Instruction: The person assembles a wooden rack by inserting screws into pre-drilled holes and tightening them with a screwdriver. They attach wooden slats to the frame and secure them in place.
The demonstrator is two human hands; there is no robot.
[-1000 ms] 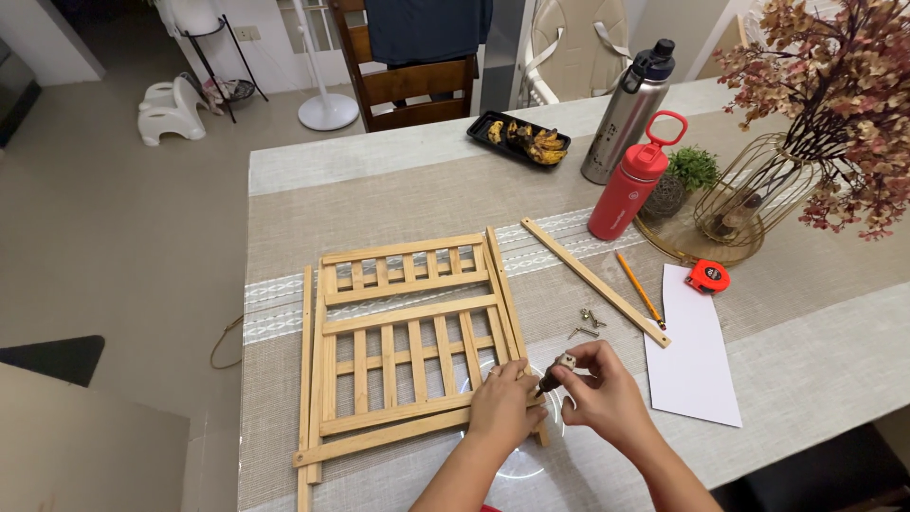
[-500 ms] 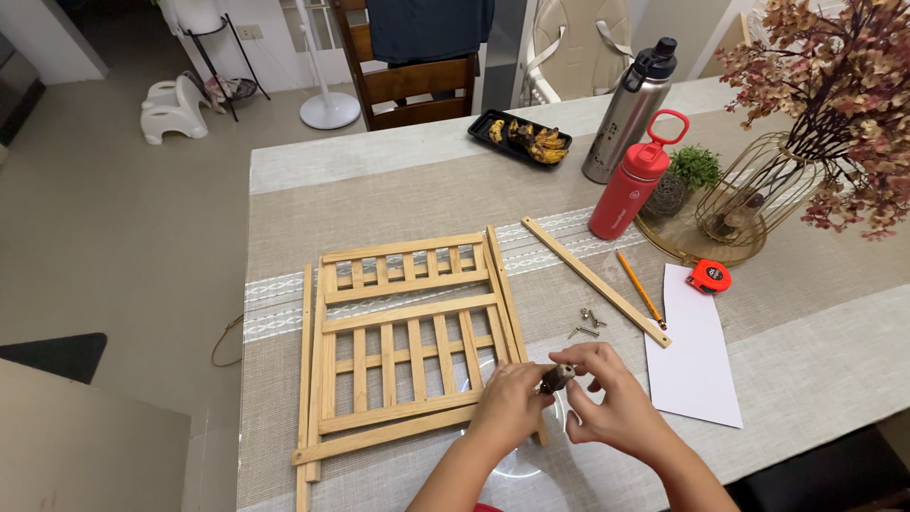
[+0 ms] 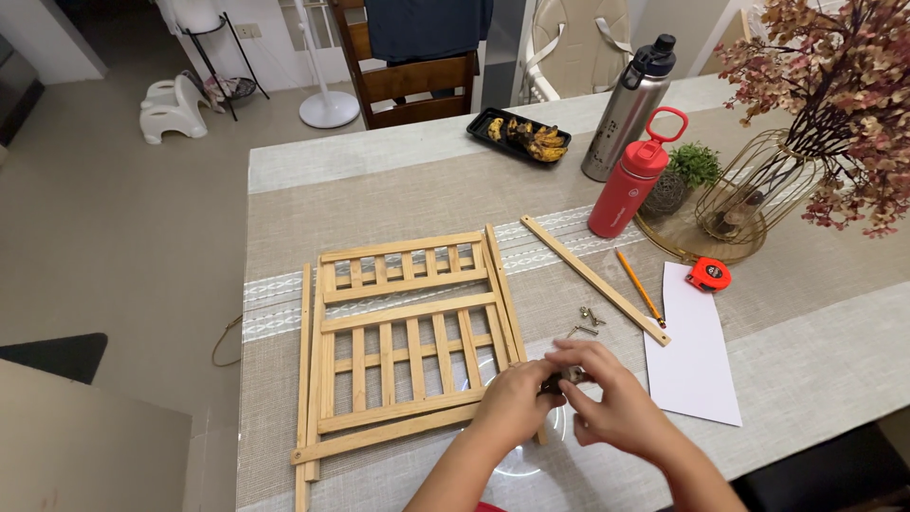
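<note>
My left hand [image 3: 512, 403] and my right hand [image 3: 616, 403] meet over the near right corner of a slatted wooden frame [image 3: 398, 346] lying flat on the table [image 3: 379, 199]. Between the fingertips of both hands sits a small dark metal piece [image 3: 561, 379]; its exact shape is too small to tell. A few loose screws [image 3: 590, 320] lie just beyond my right hand. A separate wooden slat [image 3: 592, 278] rests diagonally to the right of the frame.
A pencil [image 3: 640, 286], white paper sheet [image 3: 697, 346] and red tape measure [image 3: 709, 274] lie at right. Further back stand a red bottle [image 3: 632, 185], a steel bottle [image 3: 630, 109], a black tray of bananas [image 3: 521, 135], a wire vase with dried flowers [image 3: 758, 194]. A wooden chair [image 3: 417, 85] faces the far edge.
Both hands have shifted slightly and closed in together around the small metal piece at the frame's corner. The frame and other items have not moved.
</note>
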